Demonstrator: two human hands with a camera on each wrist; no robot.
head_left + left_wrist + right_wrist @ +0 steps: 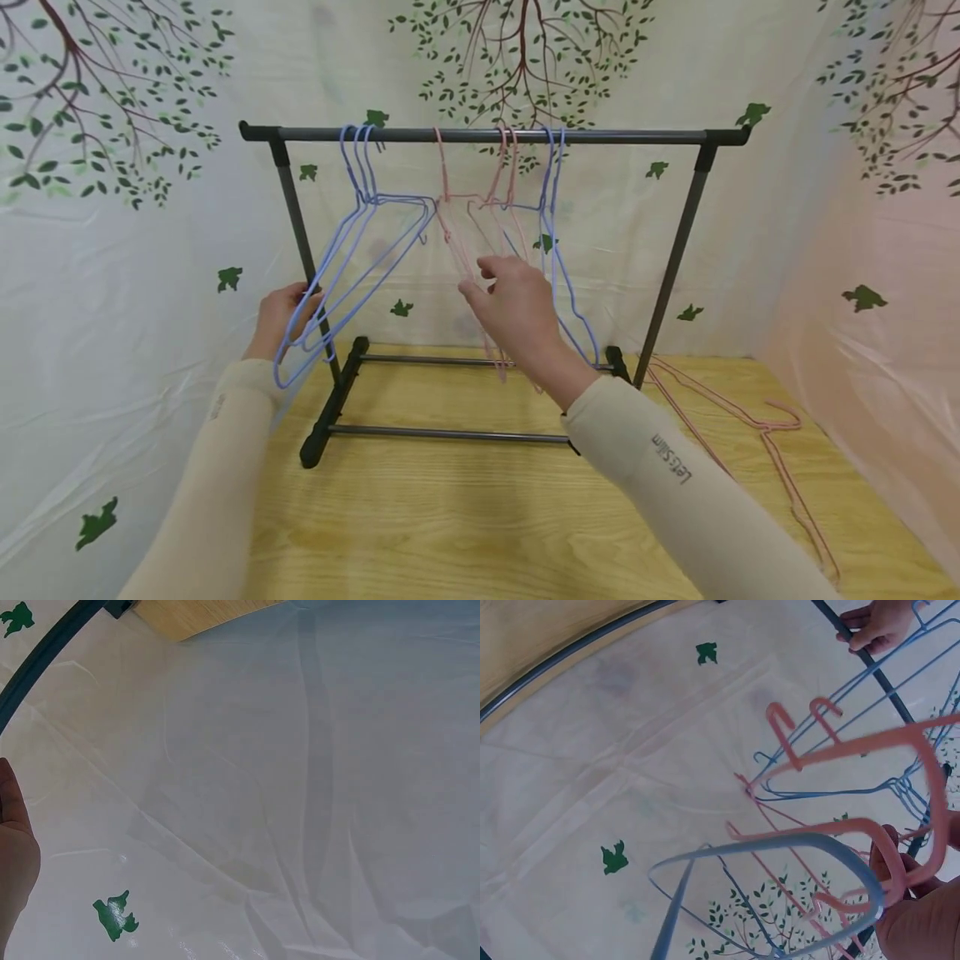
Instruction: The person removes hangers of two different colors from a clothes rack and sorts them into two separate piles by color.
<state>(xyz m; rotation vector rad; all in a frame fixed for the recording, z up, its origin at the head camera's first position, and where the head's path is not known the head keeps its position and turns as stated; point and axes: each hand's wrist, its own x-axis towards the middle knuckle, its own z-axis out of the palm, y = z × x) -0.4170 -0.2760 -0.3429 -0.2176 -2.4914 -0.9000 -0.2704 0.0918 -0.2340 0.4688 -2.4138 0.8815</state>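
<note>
My left hand (pixel 281 321) grips the left post (pixel 296 212) of a black clothes rack, just behind several blue hangers (pixel 399 199) hung at the rail's left. In the right wrist view, the fingers of that left hand (pixel 877 628) reach across the post. My right hand (pixel 521 308) is at the middle of the rack, fingers bent round the pink hangers (pixel 866 825), with the thumb at their near corner. These pink hangers hang by their hooks from the rail (pixel 637 137). Right beside them hang two blue hangers (pixel 573 300).
Pink hangers (pixel 780 458) lie on the wooden tabletop (pixel 450 517) at the right. The rack's lower bars (pixel 450 433) run low across the tabletop. A pale sheet (pixel 862 350) printed with leaves and branches surrounds it at the back and sides.
</note>
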